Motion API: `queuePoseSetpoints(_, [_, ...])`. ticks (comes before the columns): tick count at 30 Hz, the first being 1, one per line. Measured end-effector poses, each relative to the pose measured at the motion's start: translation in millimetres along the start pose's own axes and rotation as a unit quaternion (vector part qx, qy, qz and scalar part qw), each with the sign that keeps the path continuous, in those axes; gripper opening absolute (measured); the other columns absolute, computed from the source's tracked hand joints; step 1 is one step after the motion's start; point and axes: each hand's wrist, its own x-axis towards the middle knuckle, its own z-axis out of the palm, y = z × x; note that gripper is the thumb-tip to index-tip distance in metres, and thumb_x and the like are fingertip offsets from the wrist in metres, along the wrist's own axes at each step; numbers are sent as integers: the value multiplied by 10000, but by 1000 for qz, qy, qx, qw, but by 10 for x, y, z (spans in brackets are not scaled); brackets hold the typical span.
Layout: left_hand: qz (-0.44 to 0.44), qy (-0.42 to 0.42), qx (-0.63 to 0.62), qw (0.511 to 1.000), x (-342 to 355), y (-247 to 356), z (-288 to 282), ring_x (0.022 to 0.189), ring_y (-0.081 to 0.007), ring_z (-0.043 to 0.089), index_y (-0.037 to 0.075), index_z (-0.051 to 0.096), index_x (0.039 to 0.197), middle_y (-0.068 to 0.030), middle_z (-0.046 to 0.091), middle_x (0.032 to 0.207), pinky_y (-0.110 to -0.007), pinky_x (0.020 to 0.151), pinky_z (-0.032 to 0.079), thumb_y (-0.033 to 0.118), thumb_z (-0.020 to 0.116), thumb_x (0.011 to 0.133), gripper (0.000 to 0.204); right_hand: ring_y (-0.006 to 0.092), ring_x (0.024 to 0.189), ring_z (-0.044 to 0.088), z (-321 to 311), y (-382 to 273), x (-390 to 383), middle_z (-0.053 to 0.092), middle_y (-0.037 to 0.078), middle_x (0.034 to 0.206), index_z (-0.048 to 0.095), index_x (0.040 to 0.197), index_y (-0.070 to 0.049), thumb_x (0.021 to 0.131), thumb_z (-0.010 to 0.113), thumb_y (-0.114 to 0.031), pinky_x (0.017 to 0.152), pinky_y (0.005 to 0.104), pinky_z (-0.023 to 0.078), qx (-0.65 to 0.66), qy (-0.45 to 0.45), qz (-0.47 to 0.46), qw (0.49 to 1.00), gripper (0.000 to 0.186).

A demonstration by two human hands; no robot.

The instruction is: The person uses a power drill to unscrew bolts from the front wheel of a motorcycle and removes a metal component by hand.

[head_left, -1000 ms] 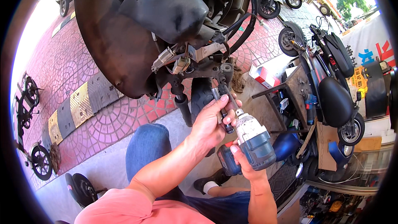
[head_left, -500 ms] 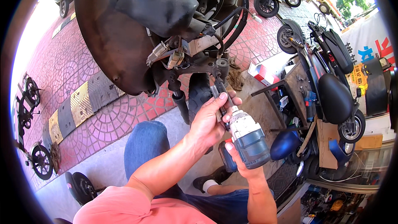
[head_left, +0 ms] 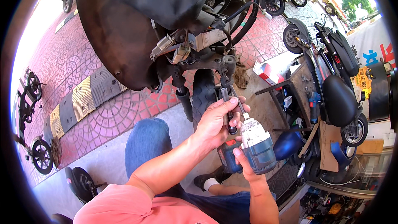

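My right hand (head_left: 249,172) grips a teal and white cordless impact driver (head_left: 260,152) from below, thumb along its side. A long thin bit (head_left: 239,104) runs up from its nose toward the scooter's front fork. My left hand (head_left: 215,119) closes around a dark metal socket tube (head_left: 231,121), its fingers also lying against the bit. Just beyond the fingertips is the fork bracket (head_left: 228,60) of a stripped scooter, with the front tyre (head_left: 203,93) beside it. Whether the bit touches the fork is unclear.
A large dark scooter fairing (head_left: 110,37) and loose wire connectors (head_left: 181,54) hang above my hands. To the right stands a metal stool (head_left: 286,85) with boxes around it, beside a parked scooter (head_left: 338,99). A rubber speed ramp (head_left: 83,99) lies left on red paving.
The whole view has shifted a little, so the scooter and both hands sit farther right. My grip on the driver and the socket tube looks the same.
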Motion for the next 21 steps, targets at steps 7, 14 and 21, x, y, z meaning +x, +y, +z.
queuePoseSetpoints(7, [45,7,-2,999,-35,23,107,619,-97,521,-28,641,1239,-166,726,1055,-282,655,501,228,610,1085,300,95,733,566,101,-190,35,685,37,999,644,1300,-7,933,777,-90,656,260,467,-29,2,-62,998,398])
queuePoseSetpoints(14, [78,3,-9,997,-9,137,166,632,-85,515,-29,658,1217,-171,718,1018,-266,699,525,233,623,1079,298,66,650,542,193,-324,250,659,-1,875,654,1268,-11,939,778,-94,577,234,435,-86,-7,-117,989,362])
queuePoseSetpoints(21, [70,6,41,997,77,166,82,645,-99,537,-16,672,1213,-157,743,1009,-264,691,505,227,665,1050,293,144,826,670,90,-227,328,731,24,1007,687,1246,-32,927,809,-133,735,311,554,14,-7,-20,1000,356])
